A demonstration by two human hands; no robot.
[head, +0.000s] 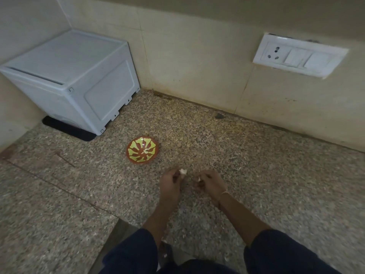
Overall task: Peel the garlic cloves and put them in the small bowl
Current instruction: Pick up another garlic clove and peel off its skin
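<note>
Centrally, left grip (169, 182) pinches garlic clove (182, 172), right grip (211, 182) pinches white scrap (199, 179); small bowl (142, 150) beyond, white box (75, 76) upper left.

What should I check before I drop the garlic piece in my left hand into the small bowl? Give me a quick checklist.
1. Grip: left hand pinches the garlic piece at its fingertips. Ok.
2. Peel: is the garlic piece fully bare? Cannot tell, too small and blurred.
3. Other hand: right hand pinches a small white bit. Skin or clove: cannot tell.
4. Target: small bowl sits upright on the countertop, ahead and left of both hands. Ok.
5. Path: nothing lies between left hand and small bowl. Ok.
</note>
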